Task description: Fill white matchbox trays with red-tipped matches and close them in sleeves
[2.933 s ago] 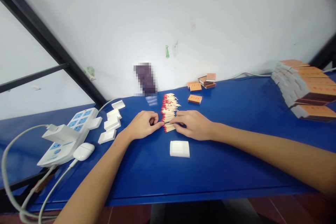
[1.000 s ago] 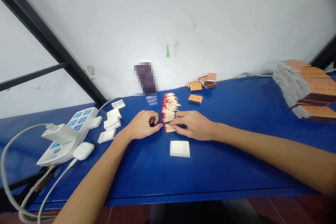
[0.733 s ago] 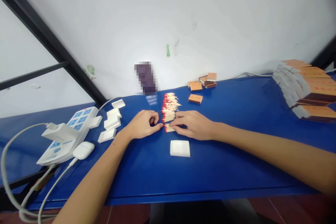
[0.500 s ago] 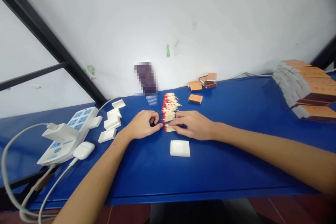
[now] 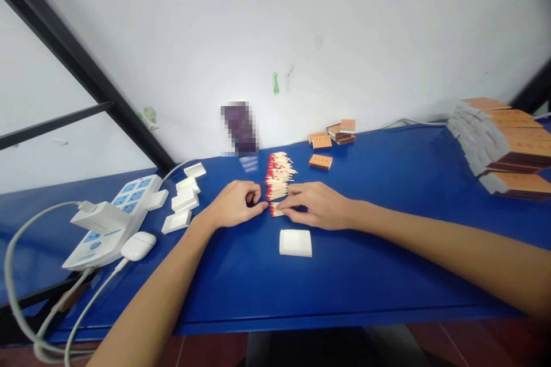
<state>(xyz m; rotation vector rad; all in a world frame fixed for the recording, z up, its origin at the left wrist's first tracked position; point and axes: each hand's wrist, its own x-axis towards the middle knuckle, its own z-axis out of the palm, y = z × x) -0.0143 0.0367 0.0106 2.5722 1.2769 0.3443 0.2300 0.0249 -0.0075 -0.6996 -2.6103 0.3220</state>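
A row of loose red-tipped matches (image 5: pixel 278 175) lies on the blue table, heads to the left. Nearest me, a small bunch of matches (image 5: pixel 274 210) is set slightly apart. My right hand (image 5: pixel 316 205) has its thumb and fingertips closed at the right ends of that bunch, partly covering it. From the other side, my left hand (image 5: pixel 236 204) rests with curled fingers, its thumb tip at or beside the red heads; nothing shows inside it. Just in front of the bunch lies a white matchbox tray (image 5: pixel 295 242).
Several white trays (image 5: pixel 185 200) sit left, beside a power strip (image 5: pixel 116 223) with cables and a white earbud case (image 5: pixel 138 246). Orange matchboxes (image 5: pixel 321 161) lie behind my right hand; a large stack of matchboxes (image 5: pixel 508 137) stands far right. A blurred dark object (image 5: pixel 241 128) leans on the wall.
Almost nothing differs. Both hands stay in place around the small bunch of matches, and the view has shifted very slightly.
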